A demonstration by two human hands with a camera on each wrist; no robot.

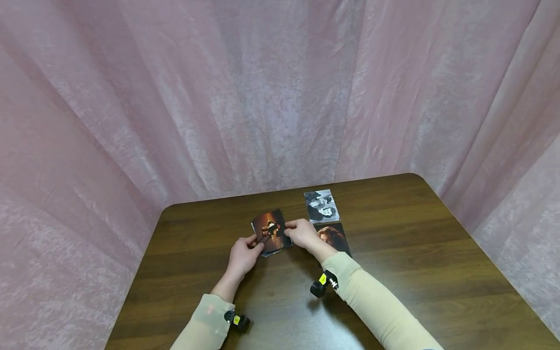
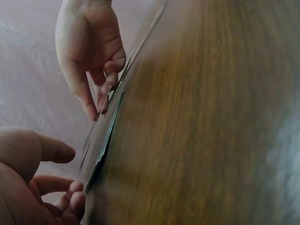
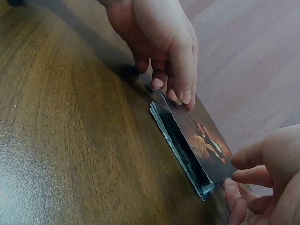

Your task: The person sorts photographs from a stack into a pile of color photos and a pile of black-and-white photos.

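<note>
head view: left grip (image 1: 243,253) and right grip (image 1: 302,233) pinch top photo (image 1: 272,228) off stack (image 3: 180,152).

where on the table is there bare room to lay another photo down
Bare wood lies right of the black-and-white photo and the red-haired portrait photo, out to the table edge. More lies left of the photo stack and on the near side between the sleeves. The middle is crowded: the left hand and right hand hold the stack's top photo, close beside the two laid-out photos.
</note>
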